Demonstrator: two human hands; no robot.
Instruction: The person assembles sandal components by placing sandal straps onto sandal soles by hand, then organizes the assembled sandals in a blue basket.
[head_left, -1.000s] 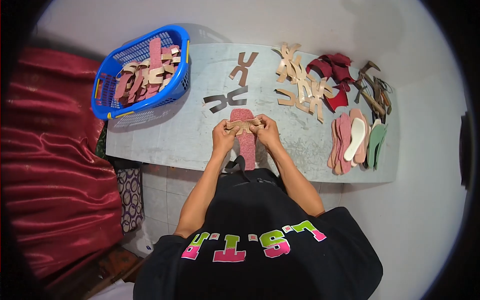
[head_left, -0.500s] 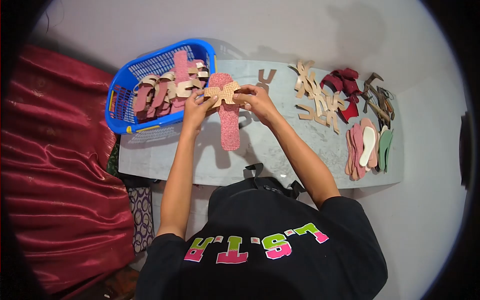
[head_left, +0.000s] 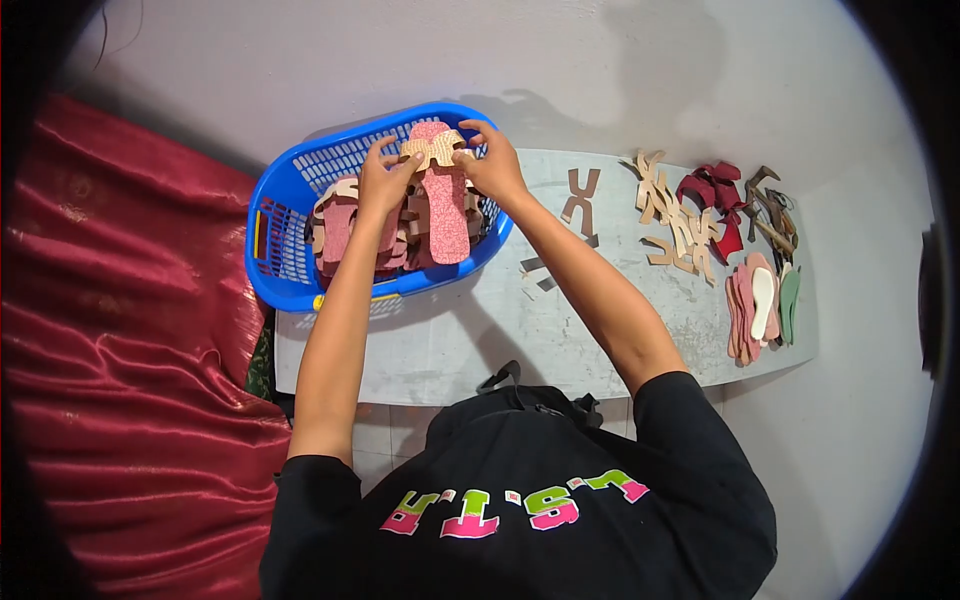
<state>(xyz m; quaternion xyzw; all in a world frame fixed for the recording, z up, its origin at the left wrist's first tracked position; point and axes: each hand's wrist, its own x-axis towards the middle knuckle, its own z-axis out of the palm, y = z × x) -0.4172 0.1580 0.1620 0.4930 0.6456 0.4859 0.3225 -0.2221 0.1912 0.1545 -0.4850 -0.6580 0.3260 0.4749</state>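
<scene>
A pink-soled sandal [head_left: 448,220] with a beige textured strap is over the right part of the blue basket [head_left: 282,292]. My left hand [head_left: 385,185] grips the left side of the strap, thumb on top. On the strap's right side is my right hand [head_left: 493,165], with its thumb on the strap and its index finger raised. Below and left of the held sandal, several pink sandals [head_left: 340,235] with pale and brown straps lie piled in the basket, partly hidden by my left forearm.
On the grey table [head_left: 430,350] lie brown cut straps [head_left: 580,195], beige straps [head_left: 672,215], dark red straps [head_left: 715,190], hand tools [head_left: 770,215] and pink, white and green soles [head_left: 762,305]. A red satin cloth [head_left: 140,350] hangs at the left.
Both hands have carried the sandal from above the table to over the basket. The whole scene has shifted right and down in view.
</scene>
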